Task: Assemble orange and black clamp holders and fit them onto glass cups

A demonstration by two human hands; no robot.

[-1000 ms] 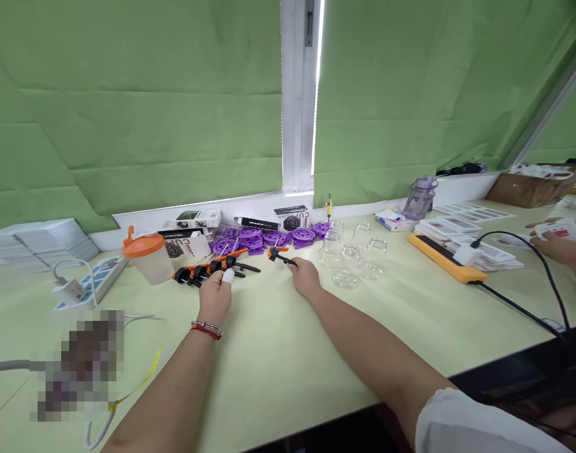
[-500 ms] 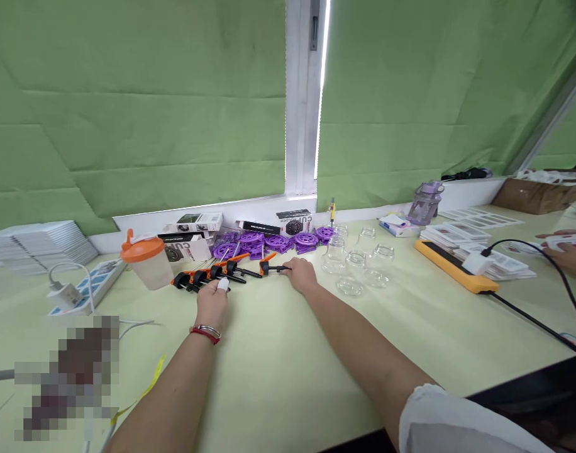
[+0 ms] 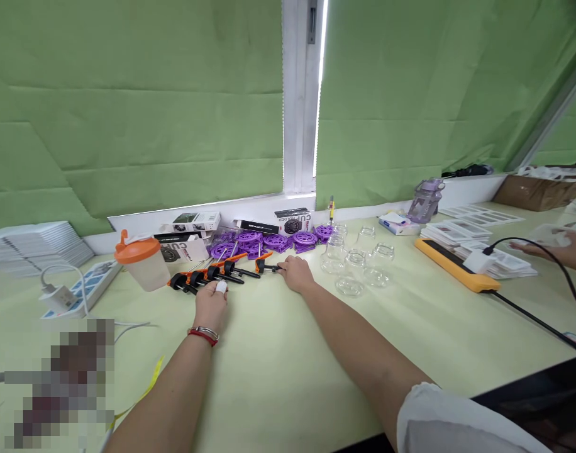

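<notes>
Several black-and-orange tools with black shafts lie side by side on the table, one of them a black-and-orange tool (image 3: 213, 272) in the middle of the row. At the row's near left, my left hand (image 3: 210, 309) is closed around the shaft end of one; a white covering shows on a digit, and the grip is partly hidden. My right hand (image 3: 297, 274) pinches the shaft end of the rightmost black-and-orange tool (image 3: 260, 265), which rests a little apart from the others. Purple spoked plastic pieces (image 3: 276, 241) are heaped behind the row.
Clear glass jars (image 3: 354, 264) stand right of my right hand. An orange-lidded cup (image 3: 144, 261) is on the left, near a white power strip (image 3: 92, 289). Cup-holder boxes (image 3: 293, 221) lie behind. Rightward are a yellow power strip (image 3: 453, 267) and another person's hand (image 3: 575, 250).
My right hand and the rightmost tool have shifted slightly left toward the row. My left hand stays nearly in place. The other person's hands at the right have moved. The view has shifted slightly.
</notes>
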